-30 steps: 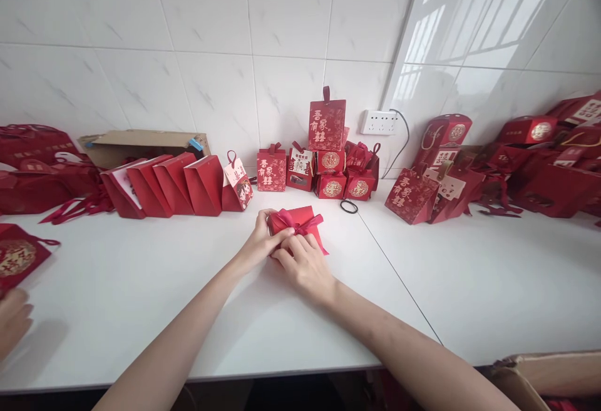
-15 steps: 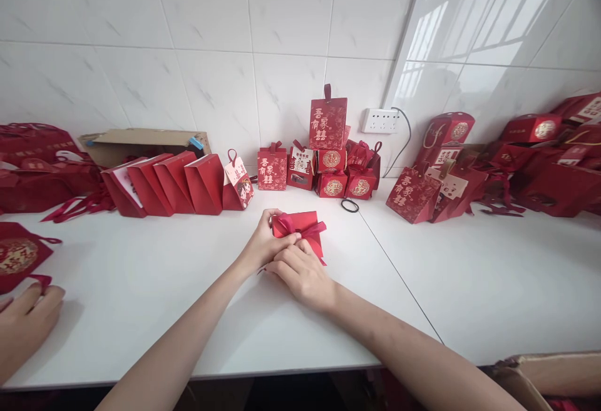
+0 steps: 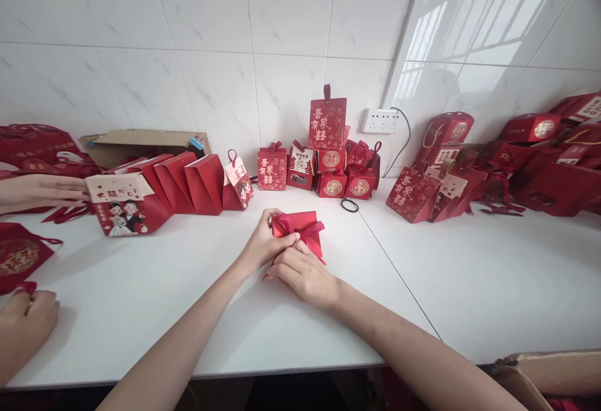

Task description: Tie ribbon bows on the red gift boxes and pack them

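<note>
A small red gift box [image 3: 307,218] lies on the white table in front of me, a dark pink ribbon bow [image 3: 312,231] across its top. My left hand [image 3: 268,241] grips the box's left side, its thumb pressed by the knot of the bow. Against the near side of the box, my right hand [image 3: 307,274] is closed, with its fingertips pinching the ribbon just below the knot. Part of the box and the lower ribbon are hidden behind my fingers. A ribbon end pokes out left of my right hand.
At the left, a co-worker's hand [image 3: 42,192] touches a printed box [image 3: 123,208]; another hand [image 3: 29,326] holds ribbon. Red boxes [image 3: 204,184] line the wall, with more stacked [image 3: 332,161] beside a power strip [image 3: 380,121]. A black ring [image 3: 350,205] lies nearby. A cardboard box [image 3: 554,370] stands lower right.
A co-worker's hand has come in at the left, and a printed box now stands in front of the leftmost red boxes. My hands have barely shifted on the bow.
</note>
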The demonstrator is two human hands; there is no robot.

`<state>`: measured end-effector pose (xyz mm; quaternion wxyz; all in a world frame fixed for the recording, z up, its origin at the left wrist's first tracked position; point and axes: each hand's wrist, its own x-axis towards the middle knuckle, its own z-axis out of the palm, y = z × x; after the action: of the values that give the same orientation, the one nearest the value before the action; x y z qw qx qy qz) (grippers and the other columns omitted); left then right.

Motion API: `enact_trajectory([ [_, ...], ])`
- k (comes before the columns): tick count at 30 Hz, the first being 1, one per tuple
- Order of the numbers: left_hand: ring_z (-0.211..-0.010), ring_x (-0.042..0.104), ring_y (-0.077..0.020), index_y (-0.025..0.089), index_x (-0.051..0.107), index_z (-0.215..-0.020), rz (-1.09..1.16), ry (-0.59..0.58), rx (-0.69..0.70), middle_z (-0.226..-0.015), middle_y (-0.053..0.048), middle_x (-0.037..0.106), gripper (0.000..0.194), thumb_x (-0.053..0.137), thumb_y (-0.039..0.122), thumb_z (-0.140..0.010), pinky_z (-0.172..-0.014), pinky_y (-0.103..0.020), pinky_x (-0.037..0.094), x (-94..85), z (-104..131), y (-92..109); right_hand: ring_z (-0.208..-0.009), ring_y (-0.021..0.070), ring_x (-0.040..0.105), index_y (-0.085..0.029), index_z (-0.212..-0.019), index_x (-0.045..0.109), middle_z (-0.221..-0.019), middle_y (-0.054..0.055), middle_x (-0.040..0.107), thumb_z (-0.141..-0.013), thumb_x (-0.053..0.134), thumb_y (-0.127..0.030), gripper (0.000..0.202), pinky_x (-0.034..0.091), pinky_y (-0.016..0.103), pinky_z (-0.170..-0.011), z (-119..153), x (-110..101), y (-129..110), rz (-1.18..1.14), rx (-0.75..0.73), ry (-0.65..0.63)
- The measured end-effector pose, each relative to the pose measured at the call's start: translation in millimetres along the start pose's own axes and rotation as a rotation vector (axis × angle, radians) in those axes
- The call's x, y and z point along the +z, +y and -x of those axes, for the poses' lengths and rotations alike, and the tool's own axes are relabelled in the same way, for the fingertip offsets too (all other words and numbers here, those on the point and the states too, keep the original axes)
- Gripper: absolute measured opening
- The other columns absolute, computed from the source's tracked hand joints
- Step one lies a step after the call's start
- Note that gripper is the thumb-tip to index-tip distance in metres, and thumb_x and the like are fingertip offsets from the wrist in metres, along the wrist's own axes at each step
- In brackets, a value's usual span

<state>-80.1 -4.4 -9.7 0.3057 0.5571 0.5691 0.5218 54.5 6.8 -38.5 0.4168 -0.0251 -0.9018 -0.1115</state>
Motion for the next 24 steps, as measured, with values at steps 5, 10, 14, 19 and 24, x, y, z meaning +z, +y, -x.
enact_trajectory([
  [5, -0.075, 0.058, -0.0159, 0.022, 0.041, -0.101, 0.000, -0.005, 0.011, -0.079, 0.003, 0.055, 0.050, 0.070, 0.031, -0.062, -0.074, -0.030, 0.046, -0.7, 0.2, -1.3, -0.066, 0.0124, 0.046, -0.018, -0.083, 0.054, -0.074, 0.000, 0.056, -0.093, 0.032, -0.009, 0.026, 0.036, 0.031, -0.077, 1.8, 0.4, 2.0, -0.011, -0.011, -0.064],
  [10, -0.078, 0.057, -0.0163, 0.021, 0.041, -0.102, -0.020, -0.005, 0.005, -0.082, 0.002, 0.055, 0.053, 0.071, 0.031, -0.060, -0.076, -0.031, 0.046, -0.6, 1.3, 2.7, -0.066, 0.0126, 0.046, -0.018, -0.081, 0.054, -0.071, 0.001, 0.056, -0.091, 0.033, -0.008, 0.026, 0.040, 0.029, -0.076, 0.6, -1.1, 3.2, -0.061, -0.032, -0.010],
  [14, -0.079, 0.056, -0.0165, 0.021, 0.041, -0.101, -0.022, 0.003, 0.009, -0.082, 0.002, 0.054, 0.052, 0.071, 0.031, -0.060, -0.077, -0.032, 0.046, -0.3, 2.2, 5.1, -0.066, 0.0129, 0.046, -0.018, -0.080, 0.054, -0.071, 0.001, 0.057, -0.091, 0.033, -0.008, 0.027, 0.041, 0.028, -0.074, -0.1, -1.1, 2.8, -0.069, -0.037, -0.022],
  [19, -0.077, 0.057, -0.0160, 0.021, 0.040, -0.103, -0.005, -0.010, 0.010, -0.080, 0.003, 0.055, 0.054, 0.071, 0.032, -0.061, -0.078, -0.032, 0.046, -1.0, 2.6, 2.7, -0.071, 0.0137, 0.049, -0.018, -0.082, 0.055, -0.073, 0.002, 0.058, -0.091, 0.034, -0.007, 0.025, 0.040, 0.029, -0.075, 0.5, 0.7, 1.3, -0.054, -0.077, -0.061],
  [24, -0.078, 0.057, -0.0159, 0.021, 0.041, -0.104, -0.019, -0.011, 0.027, -0.082, 0.002, 0.056, 0.052, 0.070, 0.032, -0.063, -0.077, -0.031, 0.046, -1.7, 1.9, -0.1, -0.069, 0.0136, 0.048, -0.018, -0.080, 0.056, -0.071, 0.001, 0.058, -0.091, 0.035, -0.007, 0.026, 0.040, 0.029, -0.075, -0.2, -0.7, 1.7, -0.067, -0.083, -0.011],
])
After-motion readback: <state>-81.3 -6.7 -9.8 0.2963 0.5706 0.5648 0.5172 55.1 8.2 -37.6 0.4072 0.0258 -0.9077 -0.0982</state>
